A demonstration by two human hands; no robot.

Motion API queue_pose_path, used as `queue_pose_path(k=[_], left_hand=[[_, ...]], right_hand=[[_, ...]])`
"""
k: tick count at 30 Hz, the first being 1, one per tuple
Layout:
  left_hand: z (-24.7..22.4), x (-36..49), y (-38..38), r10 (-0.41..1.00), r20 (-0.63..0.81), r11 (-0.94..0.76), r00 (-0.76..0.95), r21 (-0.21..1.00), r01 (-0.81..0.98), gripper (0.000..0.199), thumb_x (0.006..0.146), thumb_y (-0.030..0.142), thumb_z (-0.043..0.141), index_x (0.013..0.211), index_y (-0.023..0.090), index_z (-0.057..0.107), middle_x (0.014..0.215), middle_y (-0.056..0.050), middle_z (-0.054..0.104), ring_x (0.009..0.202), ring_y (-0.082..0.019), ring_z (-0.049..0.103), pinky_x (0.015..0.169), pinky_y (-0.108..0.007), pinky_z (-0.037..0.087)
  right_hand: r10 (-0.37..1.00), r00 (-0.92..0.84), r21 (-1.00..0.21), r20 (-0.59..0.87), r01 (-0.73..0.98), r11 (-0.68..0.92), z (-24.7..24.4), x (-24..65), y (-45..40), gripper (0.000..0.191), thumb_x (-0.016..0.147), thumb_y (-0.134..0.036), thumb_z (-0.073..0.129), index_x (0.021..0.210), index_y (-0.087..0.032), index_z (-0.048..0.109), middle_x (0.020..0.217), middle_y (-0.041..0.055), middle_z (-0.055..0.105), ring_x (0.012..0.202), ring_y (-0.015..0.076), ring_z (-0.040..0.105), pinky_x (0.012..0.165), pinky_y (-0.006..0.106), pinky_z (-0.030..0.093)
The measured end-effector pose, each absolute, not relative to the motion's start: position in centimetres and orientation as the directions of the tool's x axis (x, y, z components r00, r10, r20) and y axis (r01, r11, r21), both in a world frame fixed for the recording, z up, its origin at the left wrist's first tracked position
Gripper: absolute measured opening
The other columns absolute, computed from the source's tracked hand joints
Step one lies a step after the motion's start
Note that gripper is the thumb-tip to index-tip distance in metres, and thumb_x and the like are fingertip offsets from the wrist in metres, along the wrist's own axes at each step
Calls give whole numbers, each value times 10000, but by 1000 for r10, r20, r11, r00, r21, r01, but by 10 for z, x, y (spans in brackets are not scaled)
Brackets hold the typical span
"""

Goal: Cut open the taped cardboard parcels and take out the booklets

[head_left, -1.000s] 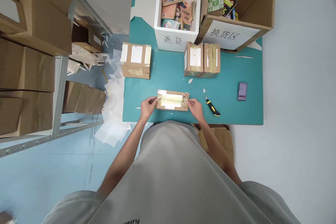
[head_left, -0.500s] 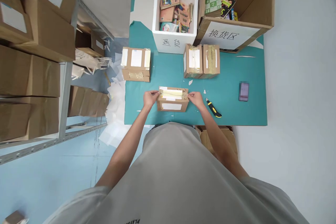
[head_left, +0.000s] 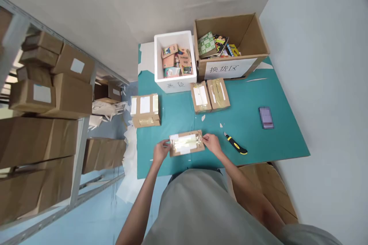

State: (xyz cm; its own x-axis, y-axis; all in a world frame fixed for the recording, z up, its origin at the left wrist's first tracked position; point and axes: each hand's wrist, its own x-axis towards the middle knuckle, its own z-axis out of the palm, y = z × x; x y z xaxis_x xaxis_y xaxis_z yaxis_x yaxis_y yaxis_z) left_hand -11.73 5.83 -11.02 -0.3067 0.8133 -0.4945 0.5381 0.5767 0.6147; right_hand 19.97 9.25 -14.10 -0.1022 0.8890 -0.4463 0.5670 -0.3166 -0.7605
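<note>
A small taped cardboard box (head_left: 186,143) with white labels lies near the front edge of the green table (head_left: 175,116). At its left end is my left hand (head_left: 161,151), fingers bent and pinched against the box's edge. My right hand (head_left: 212,144) pinches the tape at the opposite end, thumb and finger together. A black and yellow utility knife (head_left: 235,144) lies to the right of my right hand, its blade end toward the back left.
Two small boxes (head_left: 210,95) stand behind, another box (head_left: 145,110) at the left. Farther back are a white foam bin (head_left: 178,86) and a large carton (head_left: 232,69), both holding books. A phone (head_left: 266,118) lies right; a loaded shelf (head_left: 82,153) is at far left.
The camera view has tilted and shifted, so the table sits lower in the picture. The box now shows more of its top. Both hands remain at its two ends.
</note>
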Motion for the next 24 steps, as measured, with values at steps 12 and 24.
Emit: queue_pose_path(k=[12,24], left_hand=[[-112,-16,226,926,-338,374,-168,755,539,801,887,388,790,1567,84,495,1496,-265,632,1445,-369,592,1202,-499,469],[-155,82,259,925,-373,360,-74,797,484,649,921,290,717,1531,127,566,1332,-191,756,1250,-320,732,1056,-444,582]], right_hand=[[850,460,-797,-259,395,-456,-143,288,250,1014,844,-640,762,1616,-111,374,1571,277,524,1450,404,531,1154,487,478],[884,363,-801,-294,412,-436,-171,342,246,814,889,-563,756,1567,-247,433,1433,150,622,1252,339,667,1074,422,537]])
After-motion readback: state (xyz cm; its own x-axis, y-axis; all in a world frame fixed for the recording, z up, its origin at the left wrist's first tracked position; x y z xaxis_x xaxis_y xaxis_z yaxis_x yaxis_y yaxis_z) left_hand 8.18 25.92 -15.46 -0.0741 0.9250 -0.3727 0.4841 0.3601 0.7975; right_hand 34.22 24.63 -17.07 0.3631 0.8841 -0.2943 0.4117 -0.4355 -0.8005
